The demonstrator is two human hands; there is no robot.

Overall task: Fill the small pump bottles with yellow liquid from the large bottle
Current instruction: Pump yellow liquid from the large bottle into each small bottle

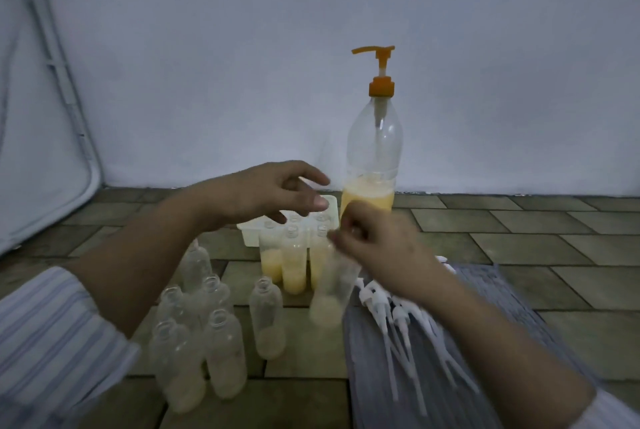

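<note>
Tiled floor against a pale wall: the right hand [377, 238] pinches a blurred small bottle [332, 286] by its neck, near the large pump bottle [372, 158]. Left hand [273, 193] hovers unclenched, holding nothing. Risk — a swing could topple the filled bottles [294, 266] or the empty bottles [207, 335] at near left.

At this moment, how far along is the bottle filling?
Partly done. Three small bottles by the white tray hold yellow liquid. The right hand grips another small bottle, blurred; the left hand hovers open above the tray. A group of clear bottles looks unfilled, and the white pumps lie loose. The large bottle still has liquid.
</note>
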